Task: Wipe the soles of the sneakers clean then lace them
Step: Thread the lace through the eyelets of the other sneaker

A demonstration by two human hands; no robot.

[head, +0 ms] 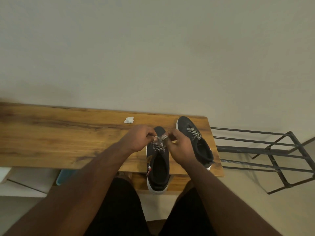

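Left hand (139, 137) and right hand (181, 148), fingers curled, each pinch the striped lace (160, 142) above the near sneaker (158, 167) at the bench (68, 133) edge; the second sneaker (196, 140) lies beside it, laced. No legible branding. A crumpled tissue (129, 120) rests behind.

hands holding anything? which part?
Both: left hand and right hand each pinch the striped lace of the near sneaker, near its ends.

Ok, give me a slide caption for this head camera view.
Both hands, left and right, pull the striped lace on the near sneaker on a wooden table.
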